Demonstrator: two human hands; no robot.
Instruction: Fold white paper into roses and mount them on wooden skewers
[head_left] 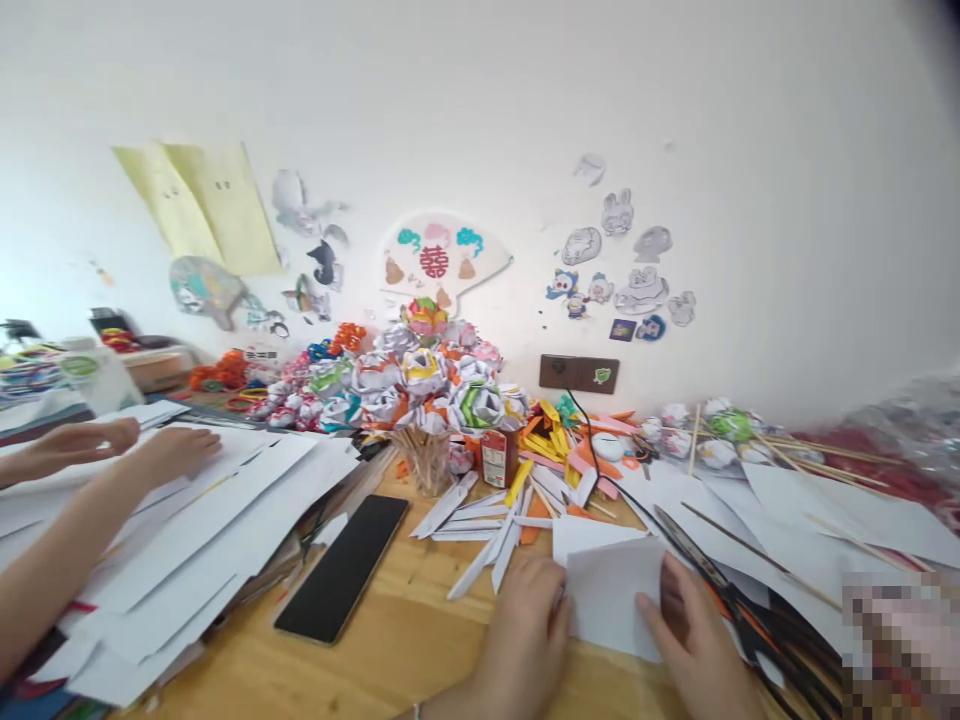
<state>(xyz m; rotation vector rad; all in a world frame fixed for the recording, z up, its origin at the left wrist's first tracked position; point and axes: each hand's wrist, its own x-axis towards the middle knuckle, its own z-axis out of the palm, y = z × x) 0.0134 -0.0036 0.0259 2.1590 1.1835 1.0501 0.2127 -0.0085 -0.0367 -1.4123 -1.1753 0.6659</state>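
Note:
A folded sheet of white paper (611,590) stands between my two hands at the table's front. My left hand (529,625) grips its left edge, the fingers partly hidden behind it. On the opposite edge my right hand (694,630) closes, thumb on the near face and fingers behind. The sheet's upper part is bent back in a fold. Just beyond it lie several narrow folded white paper strips (480,525). Large black-handled scissors (720,590) rest to the right of my right hand.
A black phone (345,570) lies left of my hands. Another person's hands (176,450) are over stacked white sheets (217,510). Behind stand a cup of sticks (426,465), a small carton (495,458) and piled paper flowers (424,370). A black cable runs from a wall socket (579,374).

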